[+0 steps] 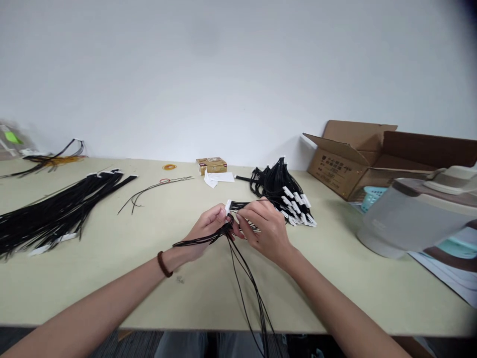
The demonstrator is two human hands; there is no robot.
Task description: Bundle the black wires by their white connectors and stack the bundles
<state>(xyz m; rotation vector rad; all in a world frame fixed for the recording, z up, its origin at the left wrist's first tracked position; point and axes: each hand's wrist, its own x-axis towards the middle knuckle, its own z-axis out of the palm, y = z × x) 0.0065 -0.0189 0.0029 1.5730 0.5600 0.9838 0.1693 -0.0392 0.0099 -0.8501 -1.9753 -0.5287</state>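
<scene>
My left hand [205, 229] is closed round a bunch of thin black wires [244, 276] with white connectors [228, 205] at their top end. The wires hang from my grip over the table's front edge. My right hand [265, 227] pinches the same wires just below the connectors, fingers pressed together. Both hands hover above the middle of the beige table [122, 278]. A brown band sits on my left wrist.
A long bundle of black cables [55, 211] lies at left, a folded pile with white plugs [283, 191] behind my hands. An open cardboard box [357, 159] and a grey lidded container [406, 219] stand at right. Small box [211, 165], rubber bands [169, 167], loose wires [152, 189] further back.
</scene>
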